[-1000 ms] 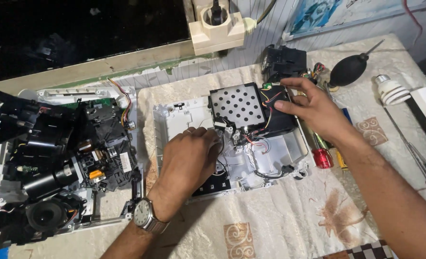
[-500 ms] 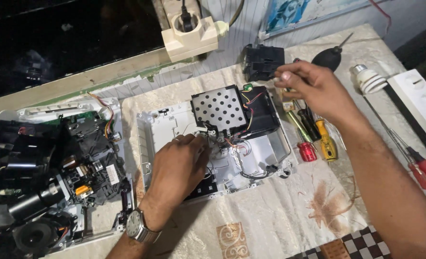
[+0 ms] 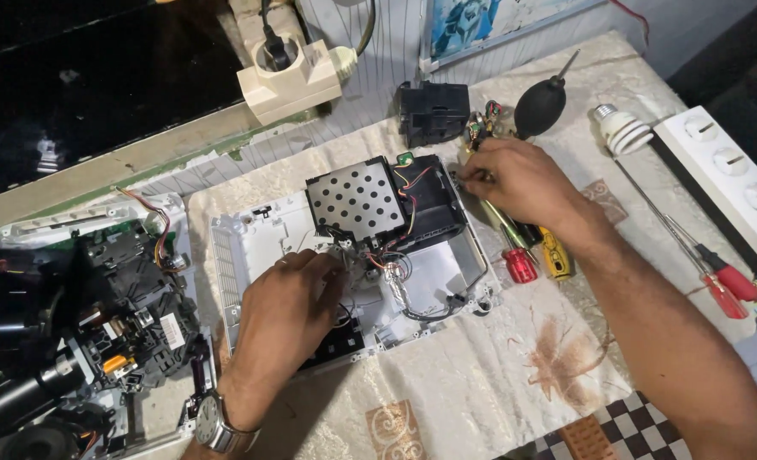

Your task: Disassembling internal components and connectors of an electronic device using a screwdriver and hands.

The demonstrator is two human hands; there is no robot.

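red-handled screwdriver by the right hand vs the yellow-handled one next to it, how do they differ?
Colour: the red-handled screwdriver has a translucent red grip; the yellow-handled screwdriver has a yellow grip with black parts. Shape: the red grip looks rounder and stubbier, the yellow one longer and flatter. Position: red lies nearer the white casing, yellow outside it. Both lie side by side on the cloth, their upper ends hidden under the right hand.

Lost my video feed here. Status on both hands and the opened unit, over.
Left hand pressed on white open casing, fingers at the wiring. Right hand at casing's right edge, pinching something small, unclear what. Screwdrivers lie just under right wrist.
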